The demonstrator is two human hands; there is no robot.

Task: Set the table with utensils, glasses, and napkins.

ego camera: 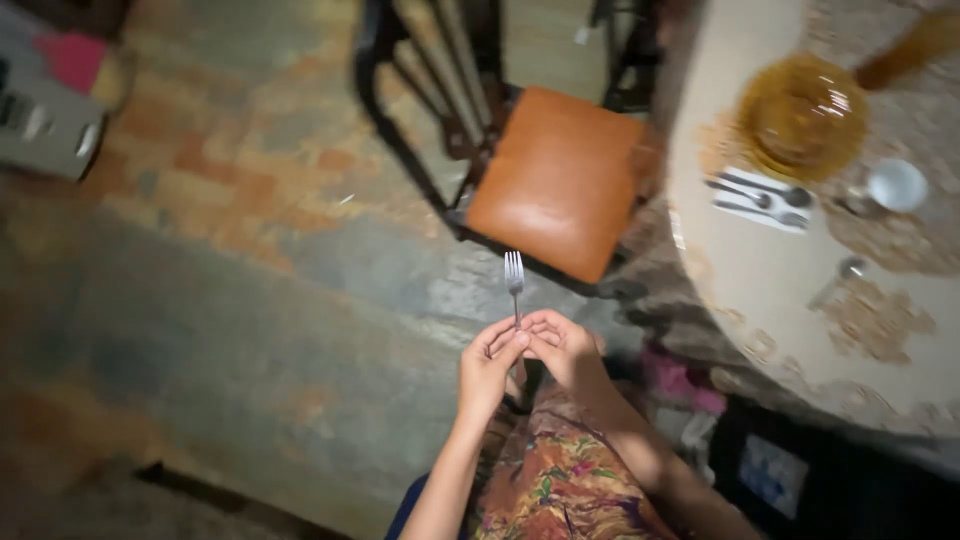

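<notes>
A silver fork (514, 278) points away from me, tines up, above the stone floor. Both hands pinch its handle: my left hand (488, 368) grips from the left, and my right hand (562, 345) closes on it from the right. The fingertips of the two hands meet around the lower handle, which is hidden inside them. My forearms come up from the bottom of the view over a floral patterned garment (560, 480).
A black metal chair with an orange seat (560, 180) stands just beyond the fork. To the right is a round table (760, 290) with an amber glass plate (803, 115), a napkin with cutlery (763, 198), a white cup (896, 185) and a glass (840, 280).
</notes>
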